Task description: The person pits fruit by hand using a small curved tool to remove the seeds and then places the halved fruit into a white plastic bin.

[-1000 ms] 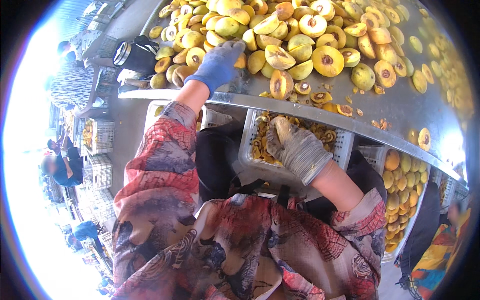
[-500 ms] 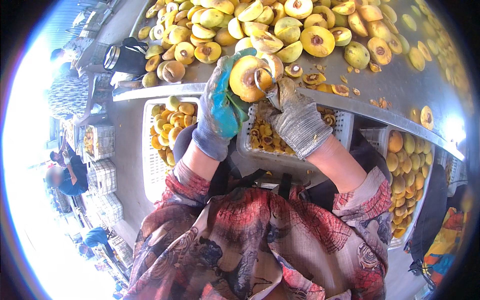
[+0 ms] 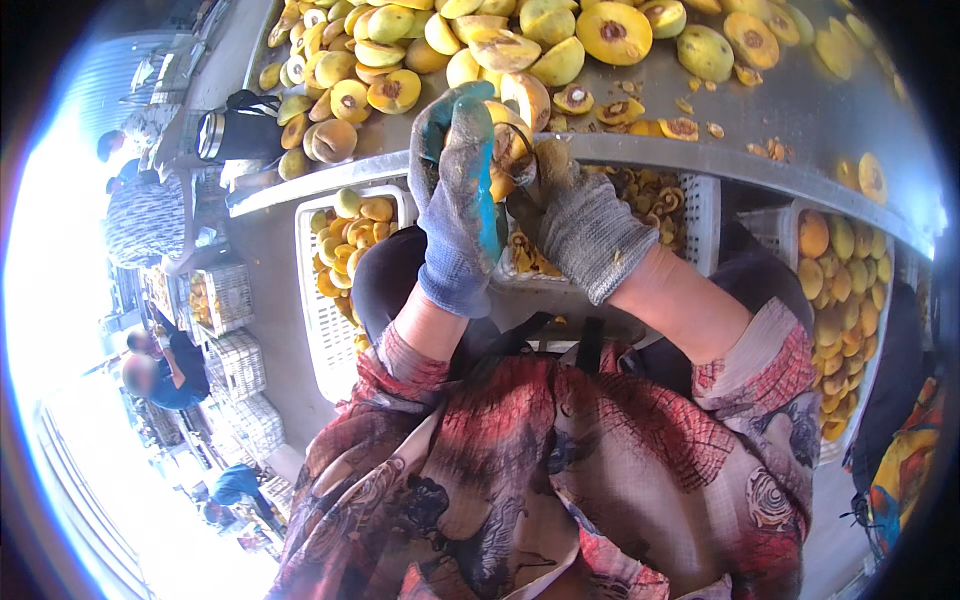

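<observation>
My left hand, in a grey glove with a blue-green coated palm, is wrapped round a yellow peach half. In my right hand, gloved in grey knit, is a pitting tool with a curved metal loop. Its loop lies against the cut side of the peach half, and its handle is mostly hidden in my fingers. Just beyond, another peach half rests near the table edge. Below my hands stands a white crate with pits and scraps.
The metal table bears a heap of peach halves. White crates of halves stand at left and right. A black cup sits at the table's left end. Other people and stacked crates are farther left.
The peach half has turned in my left hand, so its cut face shows less. The loop has moved round with it. The whole view has shifted slightly.
</observation>
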Demonstrator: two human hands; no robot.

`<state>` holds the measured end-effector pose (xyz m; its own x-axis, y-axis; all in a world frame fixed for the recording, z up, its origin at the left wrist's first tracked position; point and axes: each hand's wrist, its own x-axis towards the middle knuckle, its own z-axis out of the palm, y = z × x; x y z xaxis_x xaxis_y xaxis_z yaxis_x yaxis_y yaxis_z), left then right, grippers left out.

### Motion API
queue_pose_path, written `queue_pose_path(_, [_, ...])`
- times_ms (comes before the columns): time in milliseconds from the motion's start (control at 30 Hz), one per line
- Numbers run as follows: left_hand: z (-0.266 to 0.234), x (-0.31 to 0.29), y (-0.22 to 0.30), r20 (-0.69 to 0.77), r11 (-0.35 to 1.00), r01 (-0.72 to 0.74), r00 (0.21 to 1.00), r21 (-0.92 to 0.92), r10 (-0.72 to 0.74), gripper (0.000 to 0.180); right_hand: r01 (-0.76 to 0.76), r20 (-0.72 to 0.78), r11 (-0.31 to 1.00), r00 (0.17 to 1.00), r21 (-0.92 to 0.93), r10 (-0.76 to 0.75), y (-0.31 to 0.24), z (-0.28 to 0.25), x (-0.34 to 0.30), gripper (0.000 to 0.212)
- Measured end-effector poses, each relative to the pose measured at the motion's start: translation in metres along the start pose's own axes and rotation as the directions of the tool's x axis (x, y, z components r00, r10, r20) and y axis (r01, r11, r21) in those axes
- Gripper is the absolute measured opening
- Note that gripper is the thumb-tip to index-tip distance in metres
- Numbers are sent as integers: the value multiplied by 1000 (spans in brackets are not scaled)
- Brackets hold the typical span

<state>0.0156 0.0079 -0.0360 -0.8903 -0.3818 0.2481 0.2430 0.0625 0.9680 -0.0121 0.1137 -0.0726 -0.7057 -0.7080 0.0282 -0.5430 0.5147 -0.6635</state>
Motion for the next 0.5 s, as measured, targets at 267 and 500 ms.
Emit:
queue_pose_path(267, [-9, 2, -2, 392, 397, -613, 767, 683, 508, 33, 315, 62, 877, 947, -362, -315, -10, -5, -7, 28])
queue_pose_path(500, [-11, 1, -10, 52, 985, 120, 992, -123, -114, 36, 179, -26, 973, 984, 147, -177, -5, 11, -5, 29])
